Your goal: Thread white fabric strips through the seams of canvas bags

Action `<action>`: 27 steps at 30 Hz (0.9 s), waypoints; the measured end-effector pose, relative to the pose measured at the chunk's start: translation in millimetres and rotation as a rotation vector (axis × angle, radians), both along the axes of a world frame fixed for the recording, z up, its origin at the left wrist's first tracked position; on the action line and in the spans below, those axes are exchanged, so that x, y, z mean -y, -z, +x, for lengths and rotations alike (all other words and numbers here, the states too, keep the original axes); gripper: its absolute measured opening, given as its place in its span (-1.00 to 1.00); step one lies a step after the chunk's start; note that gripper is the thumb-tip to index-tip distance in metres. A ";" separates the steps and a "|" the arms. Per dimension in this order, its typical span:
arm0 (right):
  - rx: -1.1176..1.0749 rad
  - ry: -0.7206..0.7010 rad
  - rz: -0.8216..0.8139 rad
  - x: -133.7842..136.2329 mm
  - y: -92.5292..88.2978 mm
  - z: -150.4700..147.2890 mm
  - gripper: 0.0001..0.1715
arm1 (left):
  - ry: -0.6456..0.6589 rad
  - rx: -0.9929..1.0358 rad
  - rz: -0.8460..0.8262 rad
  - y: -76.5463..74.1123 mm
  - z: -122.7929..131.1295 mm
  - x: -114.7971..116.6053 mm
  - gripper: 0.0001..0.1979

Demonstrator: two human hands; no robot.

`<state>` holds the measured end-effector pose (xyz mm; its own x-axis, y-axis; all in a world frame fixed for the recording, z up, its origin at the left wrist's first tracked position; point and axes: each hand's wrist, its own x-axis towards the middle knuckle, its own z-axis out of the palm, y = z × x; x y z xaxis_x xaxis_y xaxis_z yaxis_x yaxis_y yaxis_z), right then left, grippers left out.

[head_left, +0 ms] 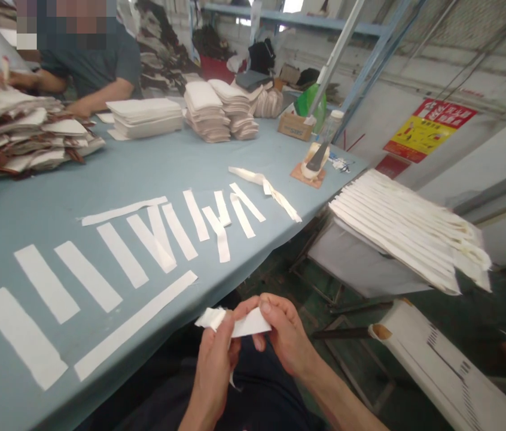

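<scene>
Short white fabric strip (240, 326) is being held over the lap, just off the table edge. Left hand (215, 359) is closing round its crumpled end; right hand (286, 338) is pinching the other end. Flat white strips (122, 254) are lying in a row on the grey-blue table (154, 161), so the work appears well advanced. A fanned white stack (405, 230) is lying alongside, seemingly untouched.

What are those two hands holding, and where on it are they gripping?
A white strip, pinched by both hands: the left hand grips it near one crumpled end, the right hand at the other end.
</scene>
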<state>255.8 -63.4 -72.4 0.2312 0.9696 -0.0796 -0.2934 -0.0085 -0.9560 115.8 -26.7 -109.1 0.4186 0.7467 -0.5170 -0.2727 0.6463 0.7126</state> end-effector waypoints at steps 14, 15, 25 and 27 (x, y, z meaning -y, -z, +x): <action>-0.160 -0.158 -0.105 -33.5 -21.1 -2.9 -0.10 | 0.198 0.313 -0.150 -14.5 -8.9 -14.2 -0.27; -0.188 -0.171 -0.135 -36.0 -24.3 -4.4 -0.05 | 0.192 0.327 -0.151 -15.2 -10.1 -14.9 -0.29; -0.120 -0.265 -0.083 -64.6 -68.7 -13.7 -0.45 | 0.141 0.368 -0.037 -28.1 -36.1 -5.3 -0.14; -0.041 -0.195 -0.012 -74.2 -80.5 -18.5 -0.42 | 0.125 0.324 0.036 -28.8 -44.4 4.1 -0.23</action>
<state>237.3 10.8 8.2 0.0359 0.9947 -0.0967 -0.3235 -0.0800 -0.9428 71.3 -30.8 -80.3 0.6462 0.6946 -0.3163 -0.4086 0.6649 0.6253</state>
